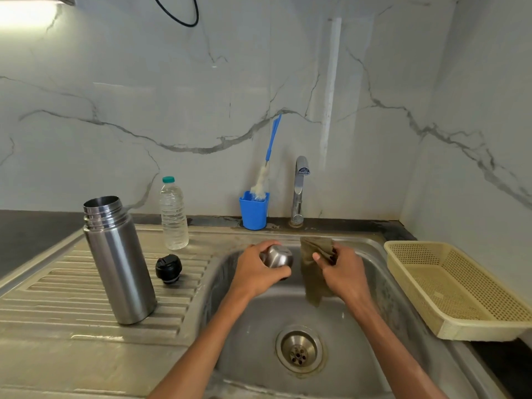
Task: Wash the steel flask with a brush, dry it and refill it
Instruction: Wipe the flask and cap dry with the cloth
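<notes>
Over the sink basin [374, 326], my left hand [256, 272] grips the steel cup lid [277, 256] while my right hand [342, 272] pinches the drying cloth [312, 283]. The steel flask [118, 263] stands open, airing on the left drainboard [51, 298]; bottle brush [266, 168] parked far behind.

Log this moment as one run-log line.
left hand: holds steel cup | right hand: grips cloth | flask: upright, open, drainboard

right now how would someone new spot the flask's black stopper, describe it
Start at the ribbed steel draining board left of the sink. The open steel flask stands there, with a clear water bottle behind. The black stopper lies between them, the only small, dark, round thing on the ribs.
</notes>
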